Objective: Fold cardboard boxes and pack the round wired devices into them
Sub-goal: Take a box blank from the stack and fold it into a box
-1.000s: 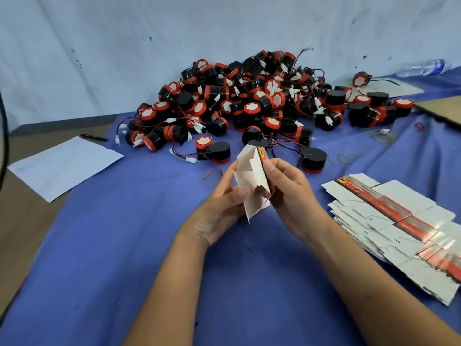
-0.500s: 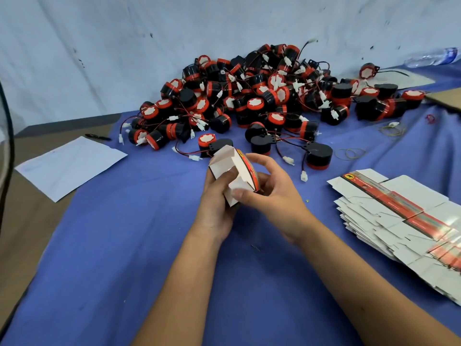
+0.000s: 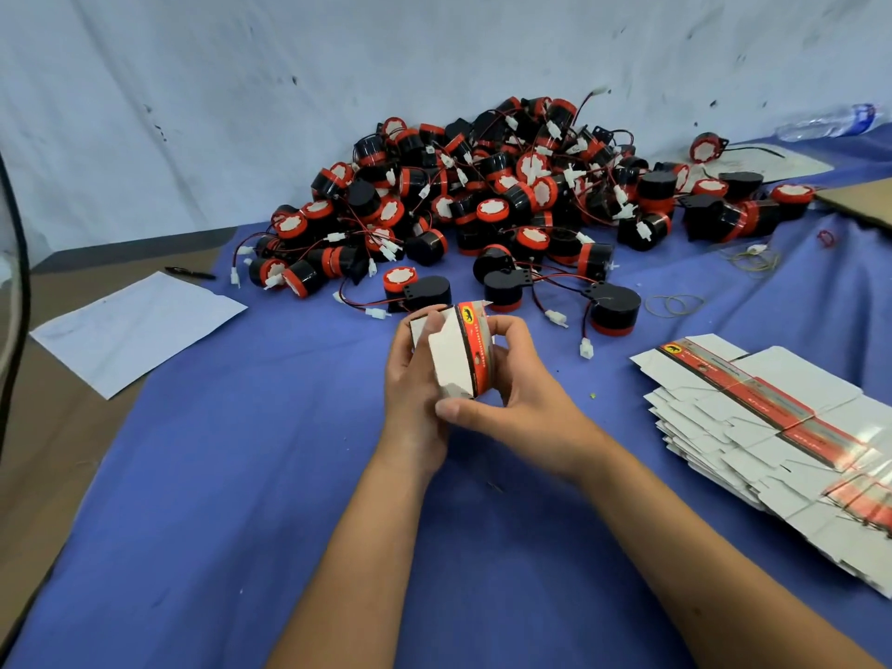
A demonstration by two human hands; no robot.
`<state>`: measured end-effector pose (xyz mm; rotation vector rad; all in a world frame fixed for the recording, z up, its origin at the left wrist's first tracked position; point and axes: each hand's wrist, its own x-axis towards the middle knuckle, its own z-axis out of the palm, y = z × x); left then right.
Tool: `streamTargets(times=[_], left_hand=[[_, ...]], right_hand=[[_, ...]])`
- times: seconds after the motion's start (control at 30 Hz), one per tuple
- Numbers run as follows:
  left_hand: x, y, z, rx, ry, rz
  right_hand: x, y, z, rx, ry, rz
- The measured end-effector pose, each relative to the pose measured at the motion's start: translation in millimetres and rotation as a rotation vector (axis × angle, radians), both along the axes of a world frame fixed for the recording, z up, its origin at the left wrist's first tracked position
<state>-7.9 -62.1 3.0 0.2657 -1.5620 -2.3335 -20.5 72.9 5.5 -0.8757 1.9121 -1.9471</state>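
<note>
A small white cardboard box [image 3: 451,354] with a red printed band is held above the blue cloth, partly formed, with flaps sticking out at its top. My left hand [image 3: 412,379] grips it from the left, thumb on its upper corner. My right hand [image 3: 516,383] wraps round its right side, thumb pressed under its lower edge. A big heap of round black-and-red wired devices [image 3: 482,205] lies beyond my hands. A stack of flat unfolded boxes [image 3: 772,427] lies to the right.
A blue cloth [image 3: 241,475] covers the table. A white sheet of paper [image 3: 135,325] and a black pen [image 3: 188,272] lie at the left. Rubber bands [image 3: 673,304] lie near the devices, a plastic bottle [image 3: 830,120] lies at the far right, and a brown board [image 3: 864,200] is beside it.
The flat blank has been opened into a box shape between my hands. Both hands moved slightly away from me, toward the heap, and closed round the box.
</note>
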Motion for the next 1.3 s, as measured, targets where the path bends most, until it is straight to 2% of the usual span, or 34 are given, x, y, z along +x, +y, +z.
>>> streamTargets(times=[0.1,0.23,0.3,0.47,0.57,0.77,0.93,1.07,1.1,1.13,1.2,1.23,1.27,1.3], left_hand=[[0,4,0,-0.121,0.048,0.096],[3,14,-5,-0.408,0.196,0.122],[1,16,-6,-0.386,0.193,0.092],[4,7,0,-0.148,0.073,-0.069],[7,8,2,-0.188,0.083,-0.144],[7,15,6,-0.277,0.131,-0.099],[5,10,4,-0.293,0.134,-0.033],[4,3,2,-0.346,0.097,0.007],[3,2,1,-0.403,0.086,0.032],[3,1,0,-0.491,0.064,0.076],[1,-3,-2,-0.627,0.045,0.167],[2,-4,-2,-0.613,0.035,0.170],[2,-4,-2,-0.574,0.031,0.137],[2,-4,-4,-0.564,0.019,0.102]], right_hand=[[2,-3,0,-0.106,-0.132,0.025],[0,-8,-2,-0.151,-0.175,-0.139],[-2,-9,-4,-0.147,-0.159,-0.164],[0,-12,1,-0.261,-0.236,-0.155],[0,-11,0,-0.245,-0.270,-0.124],[-2,-9,-2,-0.136,-0.221,-0.187],[-2,-4,0,-0.153,-0.203,-0.118],[-7,4,6,-0.270,-0.210,0.009],[-7,5,6,-0.262,-0.155,-0.021],[-7,7,5,-0.179,-0.013,-0.109],[-11,10,-2,0.220,0.492,-0.406],[-14,10,-5,0.452,0.740,-0.532],[-16,11,-6,0.660,0.878,-0.555],[-16,9,-5,0.826,0.901,-0.505]])
